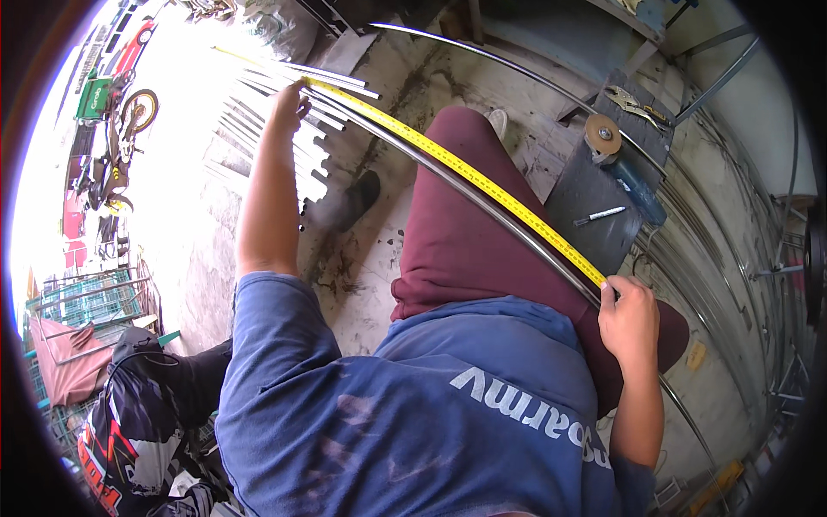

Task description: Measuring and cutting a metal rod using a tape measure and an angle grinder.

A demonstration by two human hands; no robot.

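Observation:
A yellow tape measure is stretched along a long thin metal tube, both running across my lap. Toward the far left, my left hand is closed around the tape and the tube, and some of the tape reaches past it. By my right thigh, my right hand pinches the tape against the tube, thumb near the tape's edge. Beneath and beside my left hand lie several cut metal tubes, washed out by glare. The tube's far end is too bright to make out.
A dark board at my right bears a blue angle grinder with a brown disc, a marker pen and metal pliers. Long metal tubes line the right-hand floor. A black bag sits at lower left; a motorbike stands outside.

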